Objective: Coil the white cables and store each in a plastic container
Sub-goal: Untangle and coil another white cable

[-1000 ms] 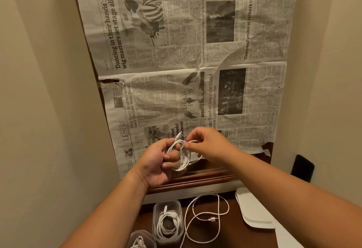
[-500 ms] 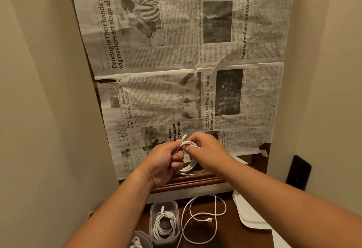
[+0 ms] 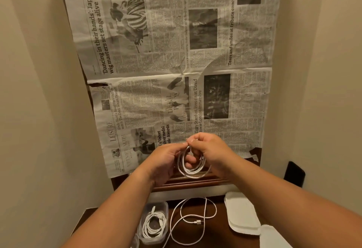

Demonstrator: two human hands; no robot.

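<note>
Newspaper sheets (image 3: 176, 52) cover the far wall of a narrow beige alcove, above a dark wooden table (image 3: 211, 236). We see both hands raised in front of the paper's lower edge, close together. Left hand (image 3: 166, 161) holds a coiled white cable (image 3: 193, 171), fingers curled through the loops. Right hand (image 3: 211, 152) pinches the cable's end at the top of the coil, thumb and forefinger clamped on it. The coil hangs in the air between the hands, well above the table. On the near table, left, a clear plastic container (image 3: 164, 206) has another coiled cable (image 3: 152, 226) inside it. Just right of it a loose cable (image 3: 197, 222) lies in open loops on the wood, connector showing. Part of a second container (image 3: 135, 243) shows at the near edge; we cannot tell its contents. White lids (image 3: 241, 214) lie to the right. A black object (image 3: 293, 173) is on the right wall
</note>
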